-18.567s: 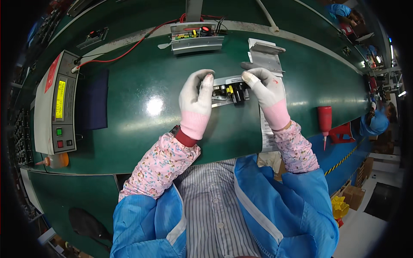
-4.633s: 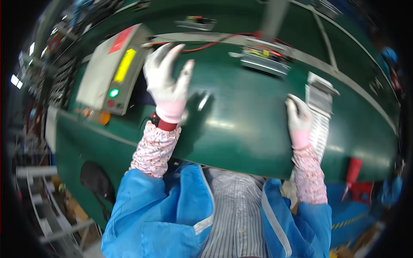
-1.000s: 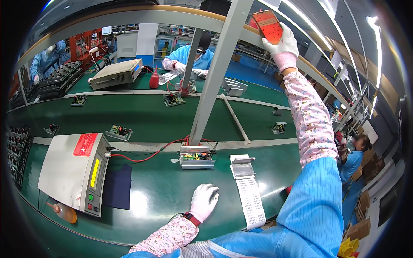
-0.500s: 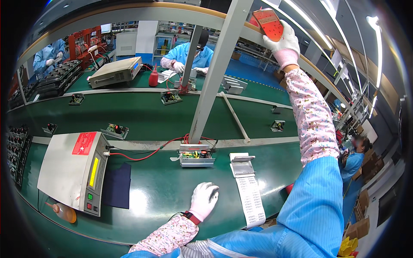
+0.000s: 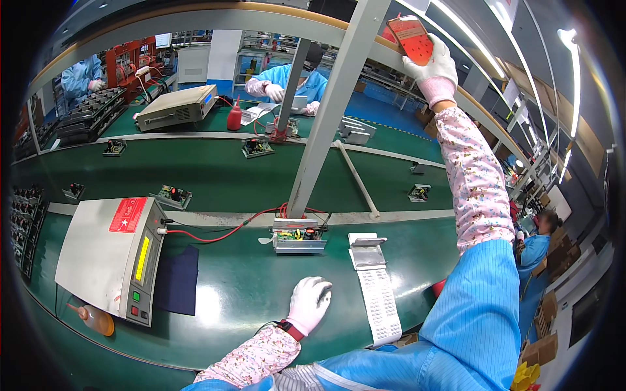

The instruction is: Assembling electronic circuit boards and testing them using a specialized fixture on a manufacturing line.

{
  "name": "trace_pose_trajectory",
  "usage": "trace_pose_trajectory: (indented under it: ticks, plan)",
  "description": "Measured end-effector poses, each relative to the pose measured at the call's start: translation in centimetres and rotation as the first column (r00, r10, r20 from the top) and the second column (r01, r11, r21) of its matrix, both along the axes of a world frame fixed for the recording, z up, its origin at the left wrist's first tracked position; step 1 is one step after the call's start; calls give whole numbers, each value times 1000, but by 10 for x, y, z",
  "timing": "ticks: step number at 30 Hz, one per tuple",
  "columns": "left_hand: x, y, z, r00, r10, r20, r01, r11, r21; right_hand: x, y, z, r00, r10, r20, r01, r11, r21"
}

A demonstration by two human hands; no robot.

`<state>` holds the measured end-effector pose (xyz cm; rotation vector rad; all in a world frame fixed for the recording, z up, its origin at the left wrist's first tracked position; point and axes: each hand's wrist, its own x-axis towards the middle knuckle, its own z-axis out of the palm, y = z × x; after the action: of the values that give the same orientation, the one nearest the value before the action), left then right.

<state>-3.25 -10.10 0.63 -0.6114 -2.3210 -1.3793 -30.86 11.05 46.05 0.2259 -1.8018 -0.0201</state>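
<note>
Presently, right hand (image 5: 433, 65): raised at the upper right of the frame, thumb and fingers closed on the lower edge of a red, dark-dotted phone (image 5: 417, 49).
Phone: tilted, near the overhead rail (image 5: 277, 17); whether the two touch cannot be told.
Change: several seconds ago the right hand was low over the bench; it is now aloft with the phone, nearly where it was half a second ago.
Consequence: neither hand is on the bench parts.
Left hand (image 5: 310, 303): lower centre, resting on the green bench (image 5: 248, 280), fingers curled; the palm is hidden, so a grip cannot be judged.
Circuit board (image 5: 298, 234): seated in a metal tray, centre of the frame, beyond the left hand.
Label strip (image 5: 379, 306): right of the left hand, metal bracket (image 5: 368, 255) on its far end.
Tester (image 5: 104, 251): lower left, display lit yellow.
</note>
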Motion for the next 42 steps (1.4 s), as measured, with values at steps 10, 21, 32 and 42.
trace_pose_trajectory:
  ticks: [10,21,32,42]
  plan:
    - [1,0,0,1000,2,-17,-2,1000,10,3,-2,1,999,-45,11,45,999,5]
    - [1,-2,2,1000,1,-17,-1,1000,17,-10,-12,48,904,196,381,-10,898,-440]
    - [-3,5,5,999,-31,-41,33,999,29,-101,-2,100,884,-55,464,231,915,-332]
    - [0,3,0,999,-27,-30,27,1000,-2,-21,-55,3,920,362,-153,-393,853,-344]
